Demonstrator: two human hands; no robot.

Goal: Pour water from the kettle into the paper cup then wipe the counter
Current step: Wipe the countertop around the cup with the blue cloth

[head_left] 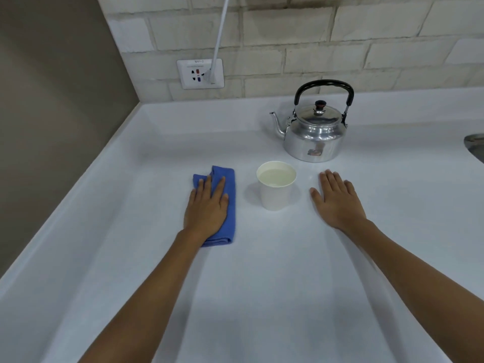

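One steel kettle (pixel 314 132) stands behind one water-filled paper cup (pixel 276 185) on the white counter (pixel 131 258). The left hand (pixel 208 208) presses flat on one folded blue cloth (pixel 225 205); the right hand (pixel 336 201) lies spread, empty.

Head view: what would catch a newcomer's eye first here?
The blue cloth under the left hand, flat on the white counter, stands out most. Right of it stands the cup, filled with water, with the right hand flat beside it. The shiny kettle sits behind, spout pointing left.
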